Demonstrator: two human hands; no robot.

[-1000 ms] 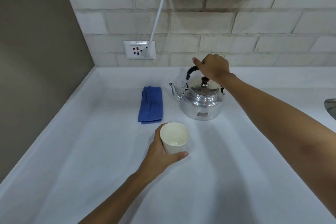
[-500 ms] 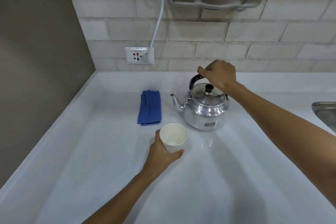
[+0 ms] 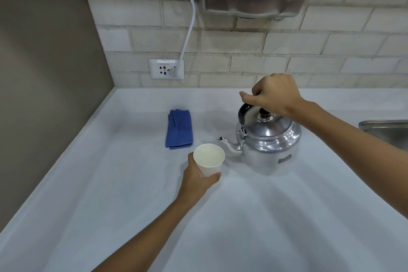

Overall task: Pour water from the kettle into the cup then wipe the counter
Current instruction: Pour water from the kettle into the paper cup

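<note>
A folded cloth (image 3: 179,129) lies on the counter (image 3: 110,183). Right of it, the cup (image 3: 209,159) is gripped by the left hand (image 3: 197,180). The kettle (image 3: 266,137), spout toward the cup, is held by its handle in the closed right hand (image 3: 274,94).

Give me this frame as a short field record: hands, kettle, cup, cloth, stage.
left hand: wrapped around the cup, holding it upright on the counter
right hand: closed on the kettle's black handle
kettle: metal, lid on, spout pointing left toward the cup, tipped slightly that way
cup: white, open top, no water visible inside
cloth: blue, folded, lying untouched behind the cup
counter: white, no spill visible
stage: pour not yet started
</note>
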